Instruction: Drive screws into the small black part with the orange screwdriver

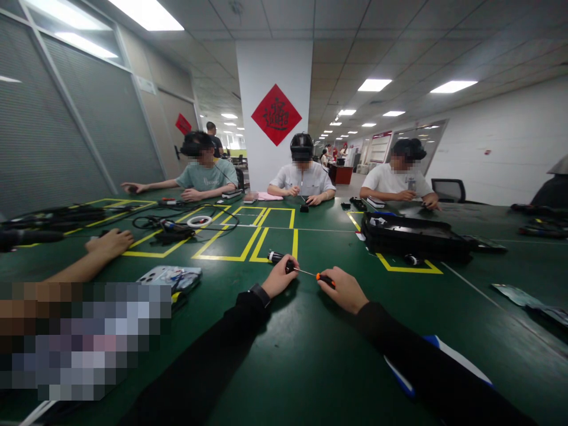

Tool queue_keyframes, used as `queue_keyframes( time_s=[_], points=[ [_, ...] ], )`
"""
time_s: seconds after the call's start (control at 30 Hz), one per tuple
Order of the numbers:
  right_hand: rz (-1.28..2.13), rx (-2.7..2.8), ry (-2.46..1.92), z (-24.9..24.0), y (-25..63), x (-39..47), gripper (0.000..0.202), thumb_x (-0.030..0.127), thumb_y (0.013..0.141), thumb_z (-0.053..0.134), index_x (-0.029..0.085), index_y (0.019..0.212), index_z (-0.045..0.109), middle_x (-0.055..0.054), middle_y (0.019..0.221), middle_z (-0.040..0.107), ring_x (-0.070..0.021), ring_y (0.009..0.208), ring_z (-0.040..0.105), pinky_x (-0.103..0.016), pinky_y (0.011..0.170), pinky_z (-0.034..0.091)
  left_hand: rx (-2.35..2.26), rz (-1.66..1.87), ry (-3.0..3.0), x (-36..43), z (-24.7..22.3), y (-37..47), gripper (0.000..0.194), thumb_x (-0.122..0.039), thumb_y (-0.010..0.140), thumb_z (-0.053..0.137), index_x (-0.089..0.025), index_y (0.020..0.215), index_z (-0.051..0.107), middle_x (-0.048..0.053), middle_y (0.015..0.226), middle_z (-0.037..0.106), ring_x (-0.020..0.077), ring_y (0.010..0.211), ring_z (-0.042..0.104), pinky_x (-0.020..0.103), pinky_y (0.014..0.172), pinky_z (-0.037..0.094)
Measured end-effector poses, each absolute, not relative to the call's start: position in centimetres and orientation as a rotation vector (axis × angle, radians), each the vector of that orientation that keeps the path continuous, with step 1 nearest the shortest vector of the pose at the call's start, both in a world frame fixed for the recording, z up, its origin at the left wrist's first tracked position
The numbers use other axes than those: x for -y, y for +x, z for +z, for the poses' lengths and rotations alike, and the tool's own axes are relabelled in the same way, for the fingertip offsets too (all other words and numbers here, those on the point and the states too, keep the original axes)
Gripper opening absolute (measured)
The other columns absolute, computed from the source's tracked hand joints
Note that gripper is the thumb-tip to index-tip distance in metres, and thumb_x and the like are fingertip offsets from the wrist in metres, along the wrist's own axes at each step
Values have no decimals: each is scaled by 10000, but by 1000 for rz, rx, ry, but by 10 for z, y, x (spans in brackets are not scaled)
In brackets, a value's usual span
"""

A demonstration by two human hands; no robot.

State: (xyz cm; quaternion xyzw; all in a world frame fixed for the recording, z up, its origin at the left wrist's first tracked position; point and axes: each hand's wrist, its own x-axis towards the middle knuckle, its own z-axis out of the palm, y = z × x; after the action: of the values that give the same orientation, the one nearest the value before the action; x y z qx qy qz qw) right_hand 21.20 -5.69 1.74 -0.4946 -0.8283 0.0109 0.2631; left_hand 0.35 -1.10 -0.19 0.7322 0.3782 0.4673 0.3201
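Observation:
My right hand [348, 289] is closed around the handle of a screwdriver [327, 280], which is orange and black. The thin metal shaft points left, and its tip meets or nearly meets a small black part [290, 266]. My left hand [280, 278] is closed on that part, just above the green table [284, 349]; its exact kind is too small to make out. Just beyond the left fingers is a black cylinder with a whitish end [274, 257]. Whether the left hand touches this cylinder I cannot tell.
A black open case [412, 235] stands at the right, with another small cylinder [413, 260] before it. Cables [177, 228] and a white ring [199, 221] lie at the left. A co-worker's hand [113, 242] rests nearby; several people sit across. A blue-and-white item [461, 358] lies by my right sleeve.

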Motion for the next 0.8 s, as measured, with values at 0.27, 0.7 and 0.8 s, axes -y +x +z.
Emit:
queue_keyframes(
  time_s=[0.27,0.7,0.8],
  points=[
    [77,2255,-1250,22,210,61,207,283,801,456,236,985,540,-19,930,539,-122,784,529,-219,690,385,-972,1238,1855,6,-5,1,168,-131,660,495,-167,824,488,-7,787,541,116,751,506,265,747,397],
    [39,2255,-1264,21,212,58,243,307,836,385,198,980,548,-52,910,580,-153,862,514,-259,749,386,-981,1225,1835,8,-2,2,173,-135,655,506,-168,823,486,-7,792,539,120,754,507,265,738,400],
    [39,2258,-1257,22,213,58,237,303,838,384,202,977,547,-48,899,575,-152,860,507,-260,752,383,-974,1226,1832,8,-2,2,171,-137,655,508,-169,822,486,-8,790,540,120,755,509,266,741,401]
  ],
)
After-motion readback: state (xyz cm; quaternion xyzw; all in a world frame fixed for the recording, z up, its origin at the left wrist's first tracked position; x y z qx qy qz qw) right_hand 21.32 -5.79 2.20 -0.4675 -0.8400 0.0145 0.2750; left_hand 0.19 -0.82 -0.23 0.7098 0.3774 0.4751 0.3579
